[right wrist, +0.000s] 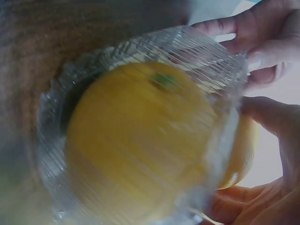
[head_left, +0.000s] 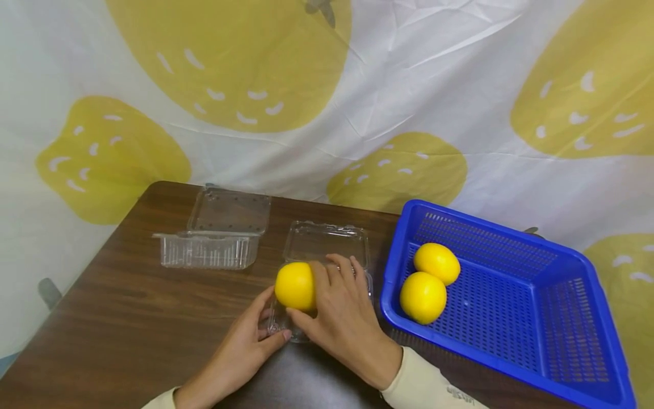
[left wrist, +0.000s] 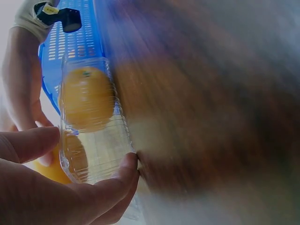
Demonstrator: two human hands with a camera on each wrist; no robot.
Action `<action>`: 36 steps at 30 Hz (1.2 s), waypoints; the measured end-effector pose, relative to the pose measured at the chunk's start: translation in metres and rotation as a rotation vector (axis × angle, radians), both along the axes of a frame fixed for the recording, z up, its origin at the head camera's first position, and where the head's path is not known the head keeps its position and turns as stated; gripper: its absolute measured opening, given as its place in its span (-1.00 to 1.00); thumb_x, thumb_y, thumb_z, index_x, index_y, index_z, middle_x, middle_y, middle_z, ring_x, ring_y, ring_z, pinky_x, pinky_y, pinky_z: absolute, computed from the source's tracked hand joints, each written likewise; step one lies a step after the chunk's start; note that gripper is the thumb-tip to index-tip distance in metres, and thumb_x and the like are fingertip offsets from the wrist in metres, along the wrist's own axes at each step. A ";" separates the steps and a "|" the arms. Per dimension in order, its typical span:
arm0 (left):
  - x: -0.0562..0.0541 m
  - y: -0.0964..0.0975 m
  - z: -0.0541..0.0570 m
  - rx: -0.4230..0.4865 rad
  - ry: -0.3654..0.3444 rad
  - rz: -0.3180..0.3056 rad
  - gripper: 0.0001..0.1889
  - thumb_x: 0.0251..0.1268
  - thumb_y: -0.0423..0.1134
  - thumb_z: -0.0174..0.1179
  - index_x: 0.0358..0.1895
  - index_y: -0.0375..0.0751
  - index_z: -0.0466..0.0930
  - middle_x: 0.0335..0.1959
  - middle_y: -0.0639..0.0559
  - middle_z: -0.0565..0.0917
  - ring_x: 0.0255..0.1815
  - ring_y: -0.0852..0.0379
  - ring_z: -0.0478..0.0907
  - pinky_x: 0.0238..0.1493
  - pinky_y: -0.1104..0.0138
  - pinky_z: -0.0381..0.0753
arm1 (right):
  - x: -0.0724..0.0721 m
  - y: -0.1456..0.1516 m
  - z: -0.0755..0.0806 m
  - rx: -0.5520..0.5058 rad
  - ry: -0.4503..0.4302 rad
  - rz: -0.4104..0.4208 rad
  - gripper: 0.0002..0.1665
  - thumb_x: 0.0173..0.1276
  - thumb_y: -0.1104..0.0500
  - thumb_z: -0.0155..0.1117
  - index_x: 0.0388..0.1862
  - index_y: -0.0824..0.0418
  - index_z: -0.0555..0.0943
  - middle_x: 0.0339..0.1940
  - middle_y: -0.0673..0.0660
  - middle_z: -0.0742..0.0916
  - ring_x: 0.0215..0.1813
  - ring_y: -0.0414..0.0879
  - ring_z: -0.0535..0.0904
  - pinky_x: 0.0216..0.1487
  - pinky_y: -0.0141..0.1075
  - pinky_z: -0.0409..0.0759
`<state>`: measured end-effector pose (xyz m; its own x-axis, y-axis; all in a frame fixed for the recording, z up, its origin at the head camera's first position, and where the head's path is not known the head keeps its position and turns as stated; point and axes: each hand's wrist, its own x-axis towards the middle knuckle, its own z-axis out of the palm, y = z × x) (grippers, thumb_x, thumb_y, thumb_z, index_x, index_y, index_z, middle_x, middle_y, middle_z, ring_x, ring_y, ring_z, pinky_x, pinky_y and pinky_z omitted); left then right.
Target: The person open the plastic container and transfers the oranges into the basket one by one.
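My left hand [head_left: 250, 335] holds the near left side of a clear plastic clamshell container [left wrist: 101, 161], thumb on the rim and fingers against its ribbed wall. Its lid [head_left: 327, 244] lies open toward the back. With my right hand [head_left: 349, 321] I grip a yellow-looking orange [head_left: 294, 286] over the container's left end, fingers over its right side and thumb at the near side. Through the clear wall, both wrist views show another orange [right wrist: 140, 140] inside, its green stem spot visible; my right hand hides it in the head view.
To the right stands a blue perforated basket [head_left: 475, 346] with two oranges [head_left: 423, 297] at its left side. A second open clear container [head_left: 209, 251] sits at the back left of the brown table [head_left: 102, 329]. A fruit-print cloth [head_left: 388, 102] hangs behind.
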<state>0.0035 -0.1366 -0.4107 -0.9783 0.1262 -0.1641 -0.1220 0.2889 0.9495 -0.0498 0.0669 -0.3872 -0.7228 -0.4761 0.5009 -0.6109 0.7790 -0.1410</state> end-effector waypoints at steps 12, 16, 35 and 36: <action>0.000 0.001 -0.001 0.016 0.012 0.006 -0.11 0.41 -0.38 0.49 0.73 -0.25 0.23 0.71 -0.37 0.28 0.53 -0.41 0.45 0.27 0.06 0.79 | 0.004 0.011 0.021 0.017 0.057 0.037 -0.08 0.14 -0.31 0.73 0.20 0.33 0.65 0.00 0.28 0.81 0.36 0.27 0.59 0.49 0.31 0.50; 0.000 0.001 -0.001 0.014 0.013 0.009 -0.12 0.41 -0.39 0.50 0.72 -0.28 0.25 0.68 -0.38 0.32 0.52 -0.39 0.46 0.25 0.11 0.80 | 0.004 0.016 0.028 0.030 0.057 0.038 -0.08 0.16 -0.31 0.72 0.22 0.33 0.65 0.03 0.25 0.80 0.37 0.26 0.57 0.50 0.30 0.50; 0.001 0.003 0.000 0.025 0.041 0.023 -0.10 0.37 -0.41 0.51 0.71 -0.30 0.25 0.60 -0.36 0.42 0.49 -0.31 0.50 0.25 0.15 0.79 | 0.000 0.038 0.046 0.078 0.105 0.033 0.01 0.08 -0.29 0.77 0.28 0.34 0.62 -0.03 0.26 0.80 0.38 0.30 0.58 0.50 0.31 0.53; 0.001 0.003 0.000 0.028 0.039 0.024 -0.10 0.37 -0.42 0.51 0.71 -0.30 0.25 0.60 -0.35 0.42 0.49 -0.31 0.50 0.25 0.15 0.79 | 0.000 0.040 0.048 0.080 0.105 0.034 0.02 0.08 -0.30 0.78 0.28 0.34 0.62 -0.03 0.26 0.80 0.39 0.31 0.58 0.49 0.31 0.52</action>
